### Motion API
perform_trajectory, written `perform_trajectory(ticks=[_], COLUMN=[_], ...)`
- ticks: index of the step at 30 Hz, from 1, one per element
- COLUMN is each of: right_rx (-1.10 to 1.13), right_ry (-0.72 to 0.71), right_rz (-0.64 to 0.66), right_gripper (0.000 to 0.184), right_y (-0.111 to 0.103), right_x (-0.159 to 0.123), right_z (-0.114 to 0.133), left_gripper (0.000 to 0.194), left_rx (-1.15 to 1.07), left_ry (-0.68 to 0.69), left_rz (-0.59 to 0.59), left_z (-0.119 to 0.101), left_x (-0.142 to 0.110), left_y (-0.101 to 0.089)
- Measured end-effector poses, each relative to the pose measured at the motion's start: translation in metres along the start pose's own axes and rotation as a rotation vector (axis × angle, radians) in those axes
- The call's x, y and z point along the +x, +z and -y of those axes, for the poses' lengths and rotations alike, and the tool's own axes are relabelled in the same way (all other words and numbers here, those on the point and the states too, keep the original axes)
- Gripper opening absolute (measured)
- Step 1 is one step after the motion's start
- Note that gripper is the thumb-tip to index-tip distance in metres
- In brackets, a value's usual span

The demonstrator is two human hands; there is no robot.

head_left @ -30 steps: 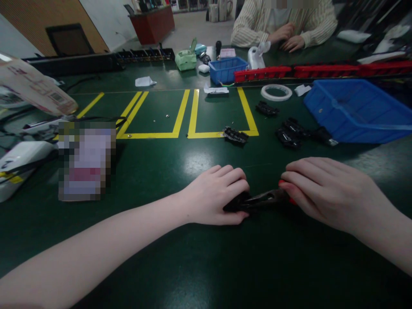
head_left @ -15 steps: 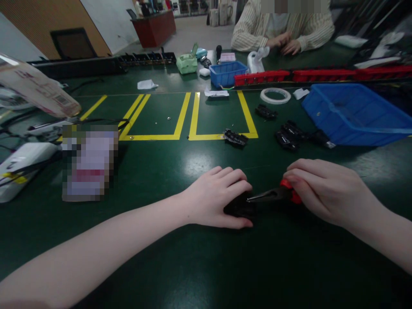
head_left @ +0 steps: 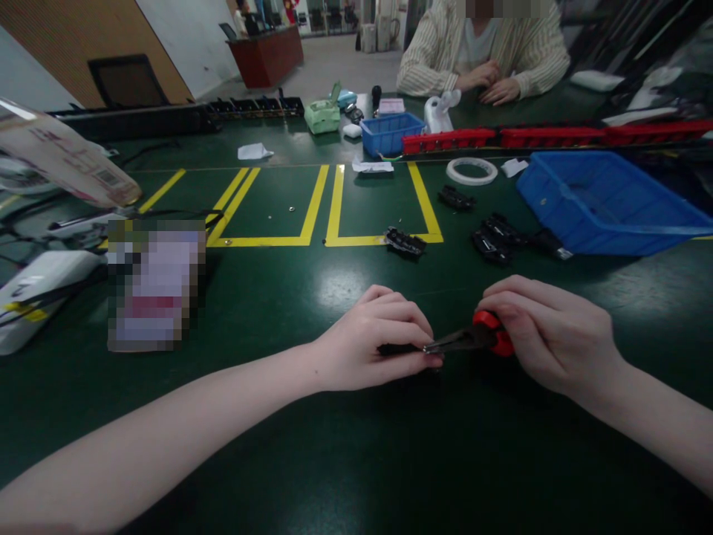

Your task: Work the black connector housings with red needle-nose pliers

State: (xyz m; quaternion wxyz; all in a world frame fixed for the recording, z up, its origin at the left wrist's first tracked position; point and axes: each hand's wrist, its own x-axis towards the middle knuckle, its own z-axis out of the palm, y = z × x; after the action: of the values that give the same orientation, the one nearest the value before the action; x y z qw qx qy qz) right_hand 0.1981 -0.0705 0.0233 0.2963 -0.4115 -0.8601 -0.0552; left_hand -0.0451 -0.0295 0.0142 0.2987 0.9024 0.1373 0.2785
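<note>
My right hand (head_left: 549,327) is wrapped around the red handles of a pair of needle-nose pliers (head_left: 462,340), whose dark jaws point left. At the tip of the jaws, the thumb and fingers of my left hand (head_left: 379,342) are pinched together. A tiny shiny spot shows at that tip, too small to name. Something dark lies between and beneath the left fingers, mostly hidden, and I cannot make out its shape. Beyond my hands, a black plastic part (head_left: 405,242) rests on the yellow tape line, with more black parts (head_left: 495,238) to its right.
A large blue bin (head_left: 613,208) stands at the right, near a white tape roll (head_left: 471,172). Red strips (head_left: 551,137) and a small blue bin (head_left: 390,134) lie farther back. A blurred-out phone-like object (head_left: 159,286) sits at left. A person in a striped shirt (head_left: 428,52) sits opposite.
My left fingers have closed from a wider grip over a black part into a pinch at the pliers' tip. The pliers and my right hand have shifted slightly left.
</note>
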Motion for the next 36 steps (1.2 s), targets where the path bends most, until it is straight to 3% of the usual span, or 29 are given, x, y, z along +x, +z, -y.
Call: perform_trajectory(ticks=[10,20,28,32,36], right_rx=[0.041,-0.033,0.035,0.043,0.036], right_ry=[0.011,-0.052,0.026,0.040,0.022], right_rz=[-0.002,0.026,0.057,0.080,0.084], right_gripper=[0.019,0.018,0.019,0.022,0.024], right_y=[-0.001,0.003,0.002,0.002,0.002], right_x=[0.000,-0.002,-0.006,-0.008,-0.009], right_z=[0.001,-0.001,-0.003,-0.005,-0.004], left_gripper=[0.022,0.023,0.023,0.064,0.046], left_rx=[0.194,0.188,0.201,0.283,0.312], left_ry=[0.065,0.079,0.070,0.016,-0.026], left_rz=[0.070,0.103,0.121,0.229,0.304], left_z=[-0.001,0.000,0.002,0.009,0.011], left_x=[0.000,0.000,-0.001,-0.004,-0.002], left_y=[0.000,0.000,-0.006,-0.012,-0.011])
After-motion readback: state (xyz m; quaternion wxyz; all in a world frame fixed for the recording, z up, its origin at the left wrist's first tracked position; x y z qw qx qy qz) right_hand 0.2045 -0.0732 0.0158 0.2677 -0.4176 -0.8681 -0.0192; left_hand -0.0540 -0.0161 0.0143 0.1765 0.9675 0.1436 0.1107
